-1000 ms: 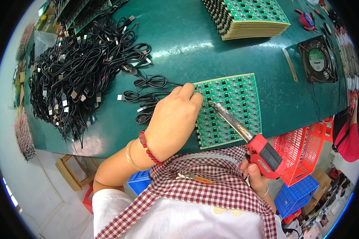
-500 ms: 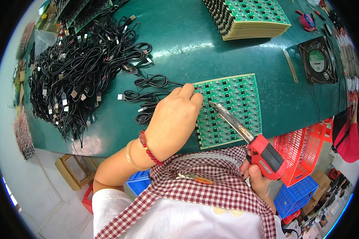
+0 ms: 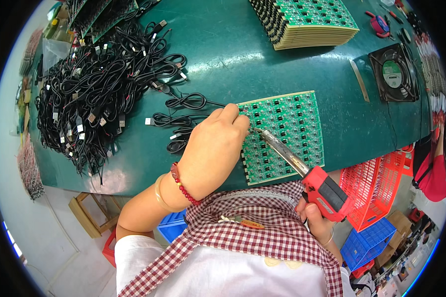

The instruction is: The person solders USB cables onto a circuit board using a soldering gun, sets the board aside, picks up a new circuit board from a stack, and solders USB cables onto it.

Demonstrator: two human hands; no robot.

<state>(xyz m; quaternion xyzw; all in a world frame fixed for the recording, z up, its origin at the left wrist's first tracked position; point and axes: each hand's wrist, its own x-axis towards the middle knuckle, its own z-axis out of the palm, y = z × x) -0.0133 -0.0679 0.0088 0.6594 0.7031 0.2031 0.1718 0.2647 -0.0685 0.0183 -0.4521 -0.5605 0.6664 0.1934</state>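
Note:
A green circuit board panel [image 3: 287, 138] with rows of small black parts lies flat on the table before me. At its upper left edge my left hand [image 3: 214, 146] is closed in a pinch on a black USB cable [image 3: 194, 101]; the gripped end is mostly hidden by my fingers. Two other coiled USB cables [image 3: 176, 120] run from the left toward the board under that hand. My right hand [image 3: 316, 220] grips a red and black soldering gun [image 3: 328, 193]. Its metal tip [image 3: 260, 131] points left and reaches the board just right of my left fingers.
A big heap of black USB cables [image 3: 99, 84] covers the table's left side. Stacked circuit boards [image 3: 314, 34] stand at the back. To the right lie a metal strip [image 3: 359, 80] and a fan [image 3: 392, 74]. Red [image 3: 376, 190] and blue crates [image 3: 366, 242] stand below the table edge.
The soldering gun has shifted slightly left and up, its tip nearer my left fingers. My left hand keeps its pinch at the board's edge.

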